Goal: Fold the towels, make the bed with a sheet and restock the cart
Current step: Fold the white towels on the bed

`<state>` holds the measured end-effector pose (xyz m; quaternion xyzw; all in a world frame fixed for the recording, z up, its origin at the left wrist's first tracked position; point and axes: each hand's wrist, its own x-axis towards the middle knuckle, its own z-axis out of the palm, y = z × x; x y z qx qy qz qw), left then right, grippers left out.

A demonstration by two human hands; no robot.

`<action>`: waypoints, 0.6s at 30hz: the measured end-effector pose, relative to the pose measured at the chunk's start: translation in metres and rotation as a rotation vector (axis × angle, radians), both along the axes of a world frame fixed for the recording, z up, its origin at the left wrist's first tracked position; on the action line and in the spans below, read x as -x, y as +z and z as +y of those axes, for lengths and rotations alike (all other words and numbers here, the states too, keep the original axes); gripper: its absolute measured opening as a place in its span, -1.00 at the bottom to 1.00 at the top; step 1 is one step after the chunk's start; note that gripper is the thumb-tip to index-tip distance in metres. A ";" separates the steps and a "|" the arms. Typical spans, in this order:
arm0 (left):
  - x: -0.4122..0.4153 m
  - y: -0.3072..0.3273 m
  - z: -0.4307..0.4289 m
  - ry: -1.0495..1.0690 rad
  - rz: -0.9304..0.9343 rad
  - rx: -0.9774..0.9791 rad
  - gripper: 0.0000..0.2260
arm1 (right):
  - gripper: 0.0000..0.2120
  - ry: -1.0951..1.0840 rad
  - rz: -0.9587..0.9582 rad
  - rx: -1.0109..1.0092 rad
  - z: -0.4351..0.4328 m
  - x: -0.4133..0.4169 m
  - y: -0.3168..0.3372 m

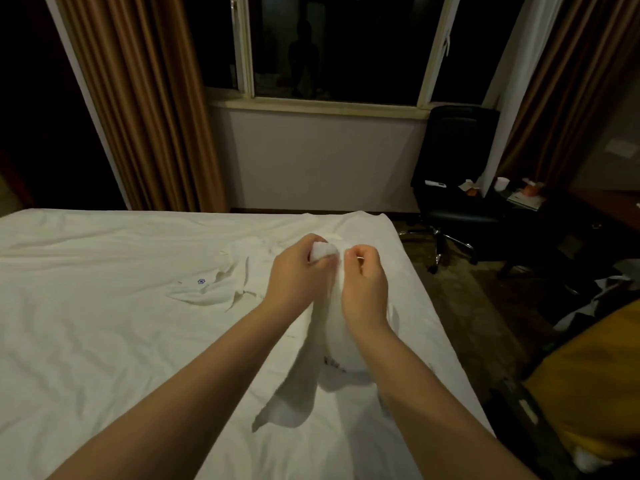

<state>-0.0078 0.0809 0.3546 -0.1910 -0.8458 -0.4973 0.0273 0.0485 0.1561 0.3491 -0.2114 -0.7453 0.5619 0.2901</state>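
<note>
A white towel (pixel 332 348) hangs from both my hands above the bed, its lower end drooping onto the white sheet (pixel 104 341). My left hand (pixel 298 275) grips a bunched top corner of the towel. Right beside it, my right hand (pixel 363 289) pinches the towel's upper edge between thumb and fingers. A second white cloth (pixel 221 282) with a small blue emblem lies crumpled on the sheet to the left of my hands. Dark printed marks show low on the hanging towel.
A black office chair (pixel 457 188) stands past the bed's far right corner, under the dark window (pixel 332 46). Brown curtains (pixel 145 98) hang at both sides. A dark table with cups (pixel 502 183) sits right. A yellow object (pixel 588 393) lies near right.
</note>
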 end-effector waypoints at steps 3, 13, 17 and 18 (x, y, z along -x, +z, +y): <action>-0.003 -0.001 0.006 -0.009 0.094 0.071 -0.92 | -0.94 0.050 0.005 0.144 -0.003 -0.002 0.008; -0.010 -0.001 -0.002 -0.308 -0.016 0.158 -0.82 | -0.85 0.212 -0.019 0.685 0.016 -0.005 0.019; -0.004 -0.001 -0.009 -0.292 -0.078 -0.030 -0.71 | -0.81 0.270 0.022 0.759 0.019 -0.007 0.021; -0.003 0.000 -0.009 -0.281 -0.089 -0.081 -0.70 | -0.80 0.283 0.028 0.743 0.019 -0.008 0.022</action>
